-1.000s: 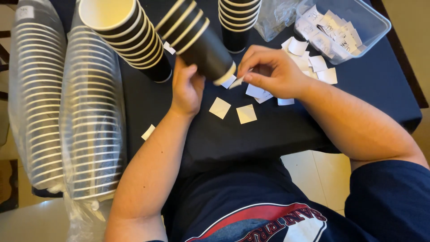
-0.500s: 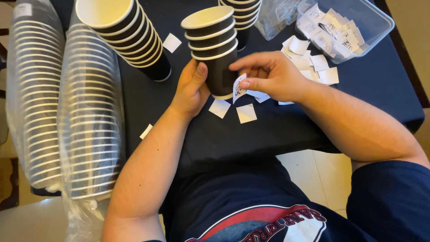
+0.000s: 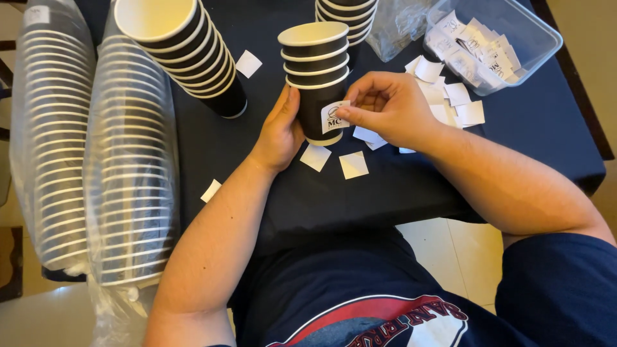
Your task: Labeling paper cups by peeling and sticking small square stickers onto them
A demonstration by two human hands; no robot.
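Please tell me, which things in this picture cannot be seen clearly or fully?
- Head view: the left hand covers the far side of the short cup stack.
- The right hand hides part of the white sticker and some loose paper squares.
- The frame's top edge cuts off the rear cup stack.
- Papers in the clear plastic tub are too small to count.

Person in a navy short-sleeved T-shirt (image 3: 360, 289) with a red, white and blue chest graphic; forearms bare.

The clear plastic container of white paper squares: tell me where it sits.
The clear plastic container sits at the head view's upper right on the dark table, beyond the right hand.
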